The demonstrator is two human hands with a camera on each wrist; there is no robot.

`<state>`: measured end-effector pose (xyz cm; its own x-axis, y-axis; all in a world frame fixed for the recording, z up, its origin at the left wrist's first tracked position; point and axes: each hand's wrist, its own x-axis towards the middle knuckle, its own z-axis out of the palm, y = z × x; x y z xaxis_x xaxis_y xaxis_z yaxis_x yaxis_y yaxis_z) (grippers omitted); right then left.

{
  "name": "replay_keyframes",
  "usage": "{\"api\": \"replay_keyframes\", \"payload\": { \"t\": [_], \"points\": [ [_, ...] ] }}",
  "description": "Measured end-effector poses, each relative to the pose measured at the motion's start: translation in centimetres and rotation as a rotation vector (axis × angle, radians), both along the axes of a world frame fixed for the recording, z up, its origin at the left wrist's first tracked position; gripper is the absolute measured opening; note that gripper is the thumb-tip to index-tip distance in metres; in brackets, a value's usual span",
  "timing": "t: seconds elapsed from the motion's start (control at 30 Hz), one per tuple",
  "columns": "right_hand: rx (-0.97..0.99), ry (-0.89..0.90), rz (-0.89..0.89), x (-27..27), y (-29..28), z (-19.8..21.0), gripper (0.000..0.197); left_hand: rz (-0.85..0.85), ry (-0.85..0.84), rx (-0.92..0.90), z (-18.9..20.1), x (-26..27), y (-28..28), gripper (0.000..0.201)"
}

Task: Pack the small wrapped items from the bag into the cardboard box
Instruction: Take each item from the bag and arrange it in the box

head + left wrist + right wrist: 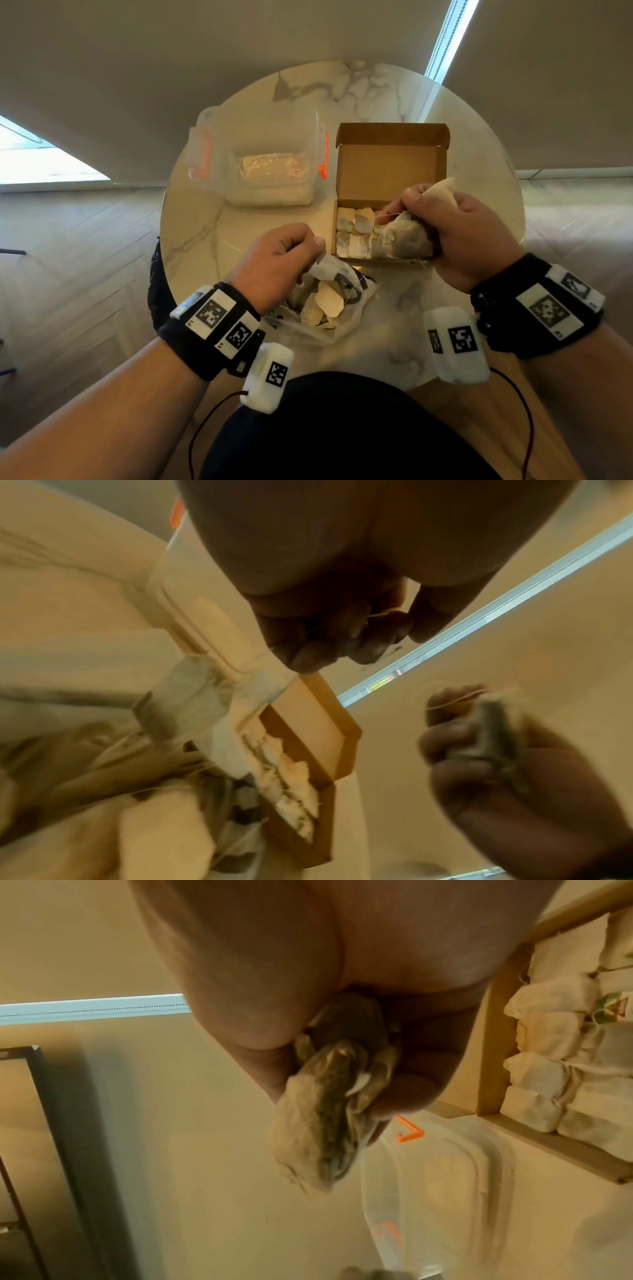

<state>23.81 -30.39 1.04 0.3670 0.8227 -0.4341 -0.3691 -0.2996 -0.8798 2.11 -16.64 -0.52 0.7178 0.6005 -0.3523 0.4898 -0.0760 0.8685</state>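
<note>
An open cardboard box (387, 168) stands right of centre on the marble table; several pale wrapped items (356, 229) fill its near part. My right hand (418, 205) grips a bundle of wrapped items (407, 240) over the box's near right corner; the bundle (329, 1110) sticks out of my fist in the right wrist view. A clear printed bag (342, 322) with more wrapped items (325, 301) lies at the near edge. Just above it, my left hand (315, 246) pinches a thread, and one wrapped item (185, 696) hangs below the curled fingers (342, 642).
A clear plastic container (270, 171) with orange clips stands left of the box, with its lid behind it. The round table's (205, 233) edge curves close on the left and the right. My lap is right below the near edge.
</note>
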Motion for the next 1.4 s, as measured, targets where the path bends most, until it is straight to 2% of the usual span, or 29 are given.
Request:
{"api": "replay_keyframes", "payload": {
  "t": [0.1, 0.2, 0.33, 0.43, 0.47, 0.5, 0.6, 0.63, 0.7, 0.77, 0.83, 0.9, 0.93, 1.0, 1.1, 1.17, 1.23, 1.27, 1.33, 1.4],
  "points": [
    [-0.063, -0.100, 0.047, -0.1, 0.1, 0.1, 0.020, 0.008, -0.172, -0.104, 2.2, 0.4, -0.4, 0.035],
    [-0.112, -0.274, 0.203, -0.7, 0.2, 0.2, 0.020, 0.042, -0.331, -0.234, 5.4, 1.1, 0.1, 0.033],
    [-0.085, -0.299, 0.489, -2.1, 0.5, 0.4, 0.039, 0.066, -0.487, -0.372, 8.7, 2.1, 0.9, 0.035],
    [-0.015, -0.310, 0.593, -3.1, 1.5, -0.1, 0.056, 0.040, -0.581, -0.469, 10.0, 3.0, 1.2, 0.036],
    [-0.006, -0.345, 0.601, -3.4, 2.0, -0.3, 0.056, 0.025, -0.601, -0.491, 10.2, 3.4, 1.2, 0.037],
    [-0.005, -0.395, 0.597, -3.7, 2.4, -0.5, 0.049, 0.013, -0.616, -0.508, 10.4, 3.8, 1.3, 0.037],
    [-0.017, -0.477, 0.546, -3.9, 3.5, -0.8, 0.013, 0.003, -0.655, -0.535, 10.7, 4.9, 1.7, 0.034],
    [-0.028, -0.476, 0.527, -3.9, 3.6, -0.9, 0.008, 0.010, -0.666, -0.528, 10.8, 5.1, 1.9, 0.033],
    [-0.053, -0.453, 0.495, -3.4, 3.4, -1.1, 0.011, 0.061, -0.671, -0.489, 10.7, 5.4, 2.7, 0.032],
    [-0.072, -0.426, 0.461, -2.8, 3.0, -1.3, 0.016, 0.140, -0.615, -0.356, 9.9, 5.4, 3.9, 0.031],
    [-0.065, -0.400, 0.431, -2.4, 2.5, -1.3, 0.016, 0.170, -0.434, -0.071, 8.3, 5.0, 4.9, 0.028],
    [-0.043, -0.352, 0.394, -2.1, 2.3, -1.3, 0.019, 0.058, -0.186, 0.150, 6.6, 4.6, 4.9, 0.027],
    [-0.036, -0.305, 0.366, -1.9, 2.3, -1.3, 0.021, -0.021, -0.073, 0.192, 5.8, 4.3, 4.5, 0.036],
    [-0.038, -0.208, 0.320, -1.6, 2.4, -1.3, 0.024, -0.135, 0.058, 0.177, 4.5, 3.9, 3.5, 0.047],
    [-0.043, -0.165, 0.321, -1.2, 2.5, -1.8, 0.028, -0.164, 0.075, 0.156, 3.6, 4.0, 2.8, 0.036],
    [-0.051, -0.097, 0.296, -1.0, 2.5, -2.2, 0.036, -0.147, 0.109, 0.264, 3.6, 4.0, 3.3, 0.032],
    [-0.041, 0.011, 0.258, -1.0, 2.5, -2.3, 0.040, -0.123, 0.141, 0.337, 3.4, 4.0, 3.8, 0.037],
    [-0.026, 0.070, 0.244, -1.0, 2.5, -2.2, 0.039, -0.107, 0.155, 0.301, 3.2, 4.0, 3.9, 0.043],
    [-0.005, 0.156, 0.221, -1.2, 2.6, -2.1, 0.038, -0.090, 0.185, 0.120, 2.7, 4.0, 4.2, 0.058],
    [-0.006, 0.147, 0.225, -1.3, 2.7, -2.2, 0.032, -0.151, 0.215, -0.019, 2.3, 3.9, 4.3, 0.061]
  ]
}}
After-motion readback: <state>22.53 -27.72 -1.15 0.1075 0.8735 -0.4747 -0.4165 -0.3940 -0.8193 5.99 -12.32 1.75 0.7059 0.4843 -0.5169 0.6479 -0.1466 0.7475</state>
